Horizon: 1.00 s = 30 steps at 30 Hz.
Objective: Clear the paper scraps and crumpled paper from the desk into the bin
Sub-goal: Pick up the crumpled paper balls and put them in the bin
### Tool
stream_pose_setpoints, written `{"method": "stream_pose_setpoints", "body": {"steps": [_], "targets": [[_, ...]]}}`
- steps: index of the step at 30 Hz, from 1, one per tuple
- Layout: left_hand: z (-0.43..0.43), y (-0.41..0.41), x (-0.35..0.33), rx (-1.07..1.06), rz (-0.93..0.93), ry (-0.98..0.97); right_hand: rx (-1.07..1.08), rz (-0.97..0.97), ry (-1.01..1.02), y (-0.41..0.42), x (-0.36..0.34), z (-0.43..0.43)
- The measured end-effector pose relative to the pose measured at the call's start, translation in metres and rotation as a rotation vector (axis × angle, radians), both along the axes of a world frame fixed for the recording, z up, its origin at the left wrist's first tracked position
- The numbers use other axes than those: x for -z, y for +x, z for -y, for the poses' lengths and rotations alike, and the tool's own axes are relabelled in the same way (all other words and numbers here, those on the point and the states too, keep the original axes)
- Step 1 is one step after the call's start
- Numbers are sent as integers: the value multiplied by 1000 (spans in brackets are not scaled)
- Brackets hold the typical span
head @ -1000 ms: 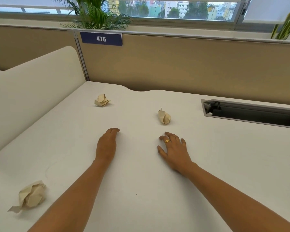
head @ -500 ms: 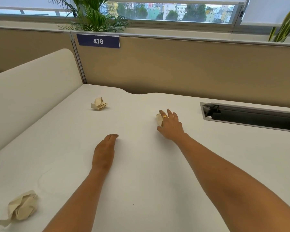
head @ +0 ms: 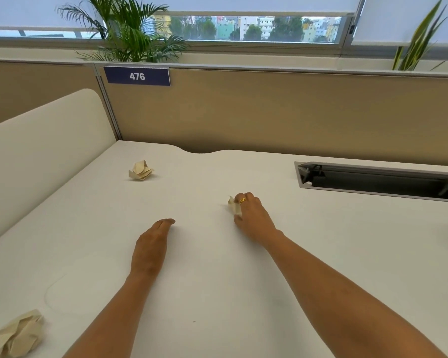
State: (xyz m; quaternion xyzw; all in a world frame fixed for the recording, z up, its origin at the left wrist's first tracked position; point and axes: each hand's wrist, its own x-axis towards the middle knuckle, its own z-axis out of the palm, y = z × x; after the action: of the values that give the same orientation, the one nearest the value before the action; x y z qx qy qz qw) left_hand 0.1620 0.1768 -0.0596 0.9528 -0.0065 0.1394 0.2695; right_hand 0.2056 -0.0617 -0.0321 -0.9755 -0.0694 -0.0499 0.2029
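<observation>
A white desk is seen from above, with both bare forearms stretched out over it. The right hand is curled around a small ball of crumpled paper near the middle of the desk; the fingers are bent over the paper and the thumb is pressed to its near side, so that only the left edge of the ball is left showing. A gold ring is worn on one finger of that hand. Whether the ball is lifted clear of the desk or is touching it cannot be told.

The left hand is laid flat on the desk, palm down, with the fingers held straight and together. Nothing is held in it. It is placed to the left of the right hand and a little nearer.

A second crumpled ball is found on the far left part of the desk, well apart from both hands. A third, larger ball is seen at the near left corner, partly cut off by the edge of the view.

A long open slot is set into the desk at the far right. The desk is closed off on the left by a pale rounded divider and at the far side by a tan partition, on which a dark blue label marked 476 is fixed. Green plants are visible beyond the partition, below a window.
</observation>
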Motion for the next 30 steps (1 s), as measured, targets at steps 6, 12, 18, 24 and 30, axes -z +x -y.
{"method": "stream_pose_setpoints", "body": {"steps": [6, 12, 18, 24, 30], "targets": [[17, -26, -2, 46, 2, -32, 34, 47, 156, -48, 3, 37], [49, -61, -2, 83, -24, -96, 120, 59, 277, -96, 2, 85], [101, -94, -3, 192, -110, -206, 175, 62, 356, -142, 1, 137], [184, -119, -6, 295, -75, -238, 259, 58, 446, -181, 1, 199], [274, -134, -6, 385, 37, -207, 332, 184, 312, -213, 4, 279]]}}
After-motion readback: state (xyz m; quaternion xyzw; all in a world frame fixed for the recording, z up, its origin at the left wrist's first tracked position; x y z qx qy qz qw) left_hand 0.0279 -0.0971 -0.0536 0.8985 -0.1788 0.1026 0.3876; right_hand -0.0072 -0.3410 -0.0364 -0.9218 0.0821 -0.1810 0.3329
